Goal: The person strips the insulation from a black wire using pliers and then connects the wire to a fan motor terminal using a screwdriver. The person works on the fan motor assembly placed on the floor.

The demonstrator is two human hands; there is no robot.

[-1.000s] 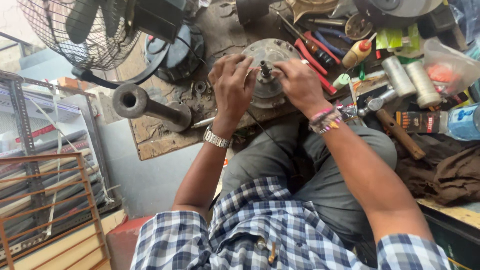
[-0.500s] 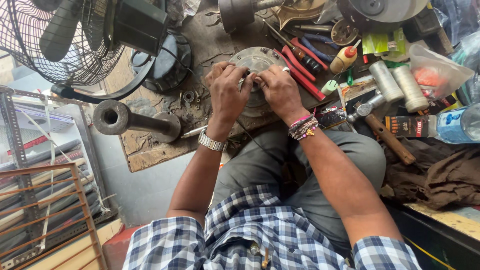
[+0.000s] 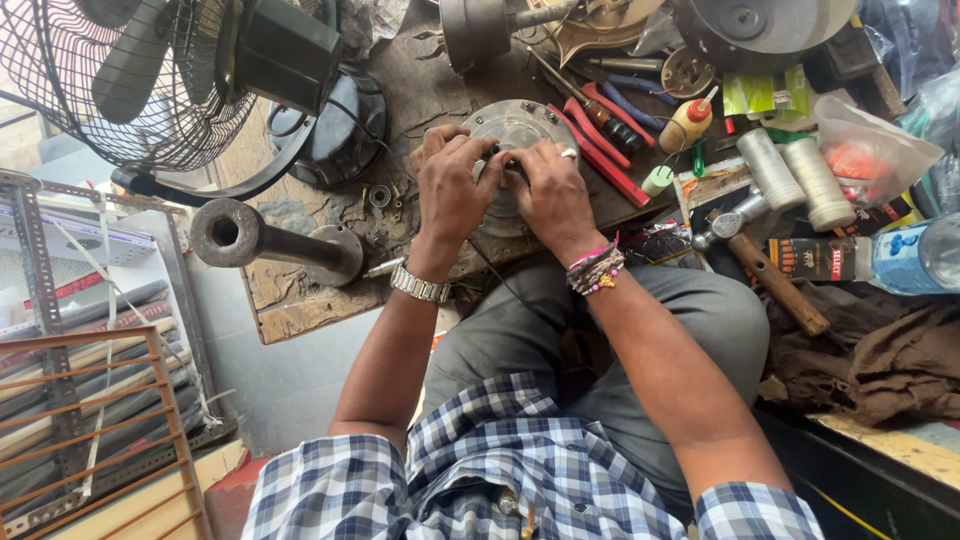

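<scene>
head view: left hand and right hand both grasp the round metal motor housing, hemmed by red pliers and the workboard's near edge.

A cluttered wooden worktop filled the view. At ten o'clock stood a black wire-caged fan. At nine o'clock a heavy metal pipe with a flanged base lay on its side. At one o'clock lay red-handled pliers beside a small yellow bottle with a red nozzle. At two o'clock lay two pale spools of thread and a clear plastic bag. At three o'clock a wooden-handled hammer lay near a plastic water bottle and crumpled brown cloth.
</scene>
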